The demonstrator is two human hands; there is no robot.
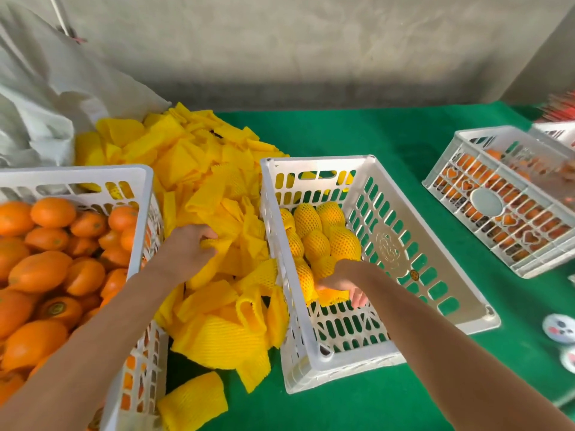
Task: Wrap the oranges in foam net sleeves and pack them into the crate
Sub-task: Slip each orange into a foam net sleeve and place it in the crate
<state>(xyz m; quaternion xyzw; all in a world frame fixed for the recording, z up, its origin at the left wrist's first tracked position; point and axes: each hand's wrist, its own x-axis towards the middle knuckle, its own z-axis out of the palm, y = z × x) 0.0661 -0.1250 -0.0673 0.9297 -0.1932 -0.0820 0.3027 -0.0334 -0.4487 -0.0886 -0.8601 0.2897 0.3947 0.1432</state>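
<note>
Gripping a yellow foam net sleeve [214,244] between curled fingers and thumb, the left hand [189,247] sat in the loose sleeve pile [199,169] that filled the gap between the two near crates. The right hand [345,283] reached down inside the white packing crate [413,244], fingers curled around the open end of the net on a wrapped orange [306,281] lying against the crate's left wall, just beside the hand. Further wrapped oranges [317,231] were bunched in the far left part of the same crate, touching one another, beyond the right hand. Unwrapped oranges [46,259] filled the left crate [137,172], under the left forearm. One flattened sleeve [193,402] lay apart on the green table cover [389,138] near the bottom edge. A third crate [497,194] holding oranges stood well apart at the right, blurred. A white bag [46,88] rose behind the sleeve pile.
</note>
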